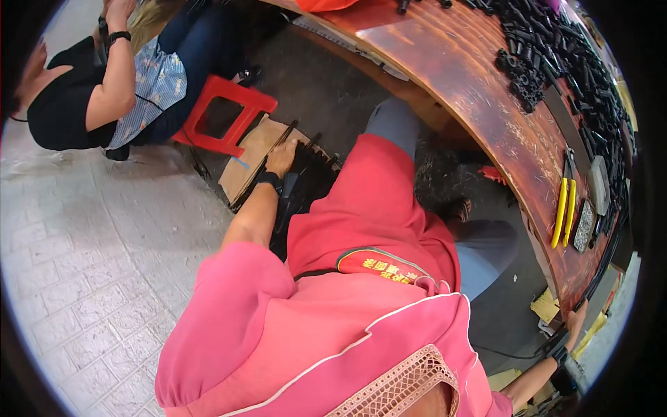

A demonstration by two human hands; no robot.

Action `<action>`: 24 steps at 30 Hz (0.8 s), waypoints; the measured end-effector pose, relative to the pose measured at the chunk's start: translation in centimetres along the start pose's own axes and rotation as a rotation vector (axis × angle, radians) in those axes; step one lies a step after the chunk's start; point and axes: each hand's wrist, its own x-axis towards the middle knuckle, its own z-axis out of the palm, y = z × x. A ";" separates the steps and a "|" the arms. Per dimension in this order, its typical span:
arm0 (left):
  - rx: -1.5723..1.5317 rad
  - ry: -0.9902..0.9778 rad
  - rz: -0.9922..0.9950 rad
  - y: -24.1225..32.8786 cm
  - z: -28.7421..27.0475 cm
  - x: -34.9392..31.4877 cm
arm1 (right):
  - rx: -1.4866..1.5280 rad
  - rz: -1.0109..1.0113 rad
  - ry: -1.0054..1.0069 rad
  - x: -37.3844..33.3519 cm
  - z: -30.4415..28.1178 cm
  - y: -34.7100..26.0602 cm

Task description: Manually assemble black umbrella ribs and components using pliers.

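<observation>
Low at my left side, my left hand [281, 160] reaches down into an open cardboard box [243, 161] of long thin black strips [314, 165]. Its fingers are bent over some of the strips, and their tips are partly hidden. Far to the right, my right hand [574, 325] is at the near end of the wooden table, closed round the ends of a bundle of long black strips [606, 267]. The bundle runs along the table's edge. Yellow-handled pliers [565, 208] lie on the tabletop near these strips.
Short black tubular parts [531, 69] are heaped on the curved wooden table [445, 52]. A grey block [597, 184] and a speckled block [584, 226] lie by the pliers. A red plastic stool [233, 115] and a seated person [146, 90] are at the upper left.
</observation>
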 end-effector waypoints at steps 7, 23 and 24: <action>0.162 0.135 -0.022 -0.7 -2.5 2.3 | -0.172 0.011 0.121 -0.2 0.4 5.1; -0.337 -0.416 -0.148 -9.0 -2.2 4.8 | -0.361 0.344 0.318 -6.2 -9.1 -2.4; -0.275 -0.362 0.013 -3.9 -0.6 2.1 | -0.396 0.320 0.408 -9.0 -10.0 -4.5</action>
